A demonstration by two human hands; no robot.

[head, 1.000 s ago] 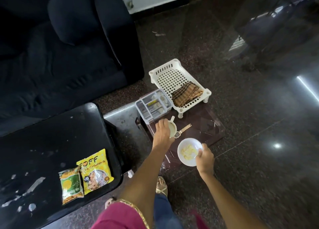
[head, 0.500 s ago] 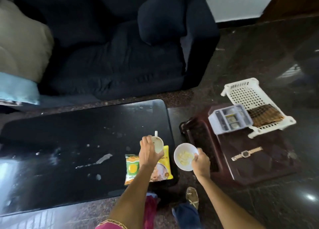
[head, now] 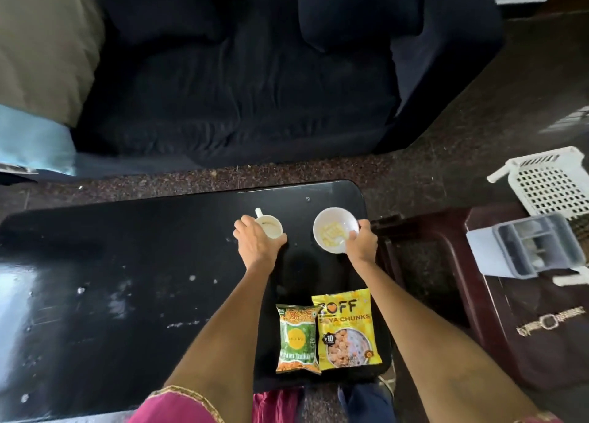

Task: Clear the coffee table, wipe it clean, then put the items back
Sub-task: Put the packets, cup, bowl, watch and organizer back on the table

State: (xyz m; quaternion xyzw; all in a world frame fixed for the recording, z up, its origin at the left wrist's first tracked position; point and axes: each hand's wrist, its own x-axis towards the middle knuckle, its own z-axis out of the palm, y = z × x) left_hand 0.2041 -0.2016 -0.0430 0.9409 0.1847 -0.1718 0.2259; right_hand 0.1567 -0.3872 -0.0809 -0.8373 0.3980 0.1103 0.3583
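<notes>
Left hand clasped around white cup; right hand gripped on white bowl rim. Both held at black counter far side; two snack packets laid near edge.

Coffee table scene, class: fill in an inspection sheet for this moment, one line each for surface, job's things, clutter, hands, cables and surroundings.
Surface: black coffee table, glossy, with pale specks and smears left of centre.
Job's things: white cup and white bowl holding pale pieces, over the table's far right part; green snack packet and yellow soya chunks packet flat, side by side at the near right edge.
Clutter: nothing seen on the table beyond these.
Hands: left hand has a grip on the cup; right hand on the bowl's rim.
Cables: nothing seen.
Surroundings: dark sofa behind; brown stool to the right, bearing a wristwatch, a grey organiser and a white basket.
</notes>
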